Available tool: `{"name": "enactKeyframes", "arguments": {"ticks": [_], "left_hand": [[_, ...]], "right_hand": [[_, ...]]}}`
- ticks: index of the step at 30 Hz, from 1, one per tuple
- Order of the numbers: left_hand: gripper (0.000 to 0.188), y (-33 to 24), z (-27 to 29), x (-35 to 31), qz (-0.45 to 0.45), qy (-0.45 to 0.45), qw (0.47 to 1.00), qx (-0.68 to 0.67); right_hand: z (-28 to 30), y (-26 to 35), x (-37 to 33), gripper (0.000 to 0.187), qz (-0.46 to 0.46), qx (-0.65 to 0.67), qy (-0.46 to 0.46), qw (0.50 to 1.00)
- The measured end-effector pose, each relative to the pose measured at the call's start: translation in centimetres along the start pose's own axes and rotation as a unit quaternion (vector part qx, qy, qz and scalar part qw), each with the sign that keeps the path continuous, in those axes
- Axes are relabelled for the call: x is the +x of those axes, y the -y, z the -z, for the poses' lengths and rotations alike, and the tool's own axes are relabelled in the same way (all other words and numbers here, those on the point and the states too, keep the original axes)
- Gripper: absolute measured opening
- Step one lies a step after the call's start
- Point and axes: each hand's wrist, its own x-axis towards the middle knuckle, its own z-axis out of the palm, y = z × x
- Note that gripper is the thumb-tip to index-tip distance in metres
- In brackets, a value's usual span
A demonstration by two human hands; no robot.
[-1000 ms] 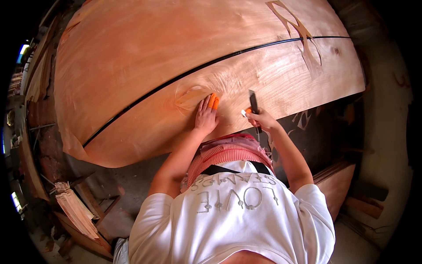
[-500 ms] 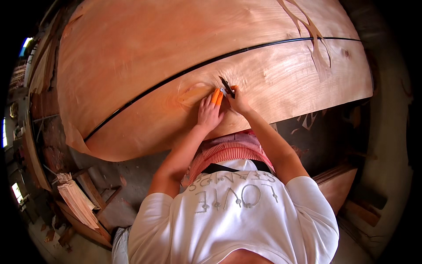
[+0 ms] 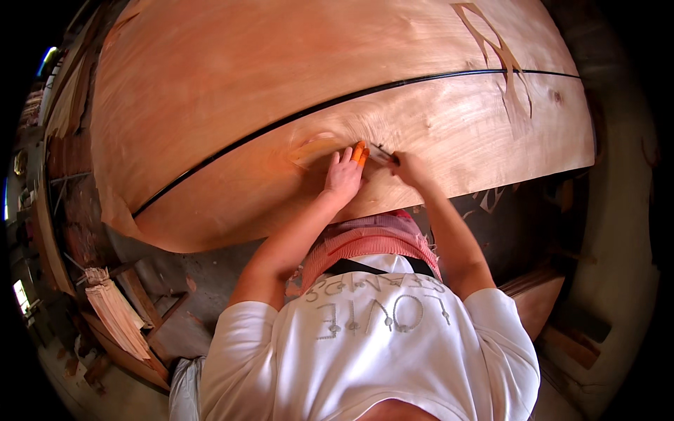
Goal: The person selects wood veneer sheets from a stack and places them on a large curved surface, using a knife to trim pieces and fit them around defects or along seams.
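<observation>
My left hand (image 3: 344, 177) rests on a broad sheet of wood veneer (image 3: 477, 133), fingers stretched out, with orange covers on two fingertips. Just to its right, my right hand (image 3: 411, 170) is closed around a slim dark knife (image 3: 382, 154). The knife lies low over the sheet, its far end slanting toward my left fingertips; motion blurs it, so I cannot tell whether the blade touches the wood. Fine wrinkles and an oval patch (image 3: 314, 146) of paler grain show in the veneer near my left fingers.
A thin black strip (image 3: 302, 114) runs in a curve across the veneer. Torn veneer scraps (image 3: 502, 52) lie over it at the far right. At the lower left stands a bundle of thin wood strips (image 3: 118, 312); a stack of boards (image 3: 537, 302) is at the lower right.
My right hand has shifted right and slightly toward me with the knife, which now lies flatter. My left hand has slid a little to the right across the veneer.
</observation>
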Motion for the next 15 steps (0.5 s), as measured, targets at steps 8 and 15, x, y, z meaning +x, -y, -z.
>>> {"name": "enactKeyframes", "arguments": {"ticks": [8,15], "left_hand": [[0.057,2.4,-1.4,-2.7,0.064,-0.206,0.955,-0.206],[0.056,5.4,-2.5,-6.3,0.144,-0.215,0.946,-0.194]], "right_hand": [[4.8,1.4,0.4,0.023,-0.01,0.299,0.11,0.948],[-4.7,11.2,5.5,0.02,-0.033,0.399,0.036,0.916]]}}
